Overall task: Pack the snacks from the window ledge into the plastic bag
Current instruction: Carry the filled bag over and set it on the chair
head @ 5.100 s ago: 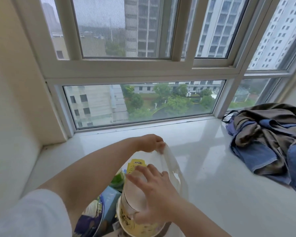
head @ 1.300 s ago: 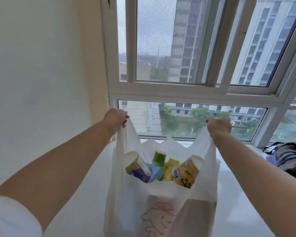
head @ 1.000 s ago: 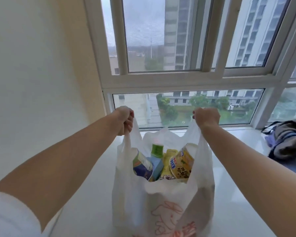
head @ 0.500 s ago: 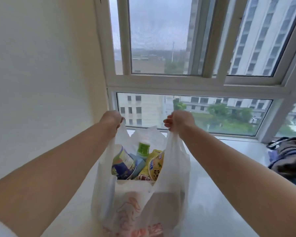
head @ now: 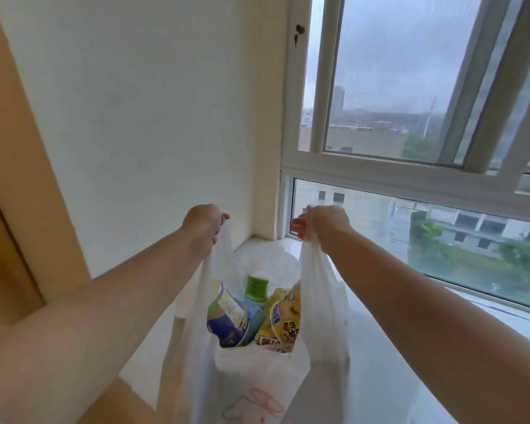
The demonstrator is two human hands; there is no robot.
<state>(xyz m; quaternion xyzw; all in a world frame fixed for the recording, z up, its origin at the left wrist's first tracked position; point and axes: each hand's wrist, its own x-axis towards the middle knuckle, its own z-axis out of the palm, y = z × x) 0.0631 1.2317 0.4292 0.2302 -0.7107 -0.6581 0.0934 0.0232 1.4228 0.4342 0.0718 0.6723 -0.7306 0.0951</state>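
1. One white wall (head: 141, 117) fills the left and meets one window (head: 410, 117) at the corner; the window has an upper sliding pane and a lower fixed pane.
2. One white window ledge (head: 389, 371) runs from that corner rightward below the glass. Its visible surface to the right of the bag is bare, leaving open room there; on the left the wall stands close.
3. One white plastic bag (head: 251, 377) hangs between the two arms, its long axis upright and its mouth pointing up, open. A faint pink cartoon print shows low on its front. Whether its base touches the ledge cannot be told.
4. Two hands, both clenched: the left hand (head: 201, 224) grips the left handle loop, the right hand (head: 326, 223) grips the right handle loop, pulling the mouth apart.
5. About four snacks show inside the bag: one blue-and-green cup (head: 227, 316) tilted left, one yellow cup (head: 283, 319) tilted right, one yellow packet (head: 273, 296) between them, and one green-capped bottle (head: 256, 287) upright behind.
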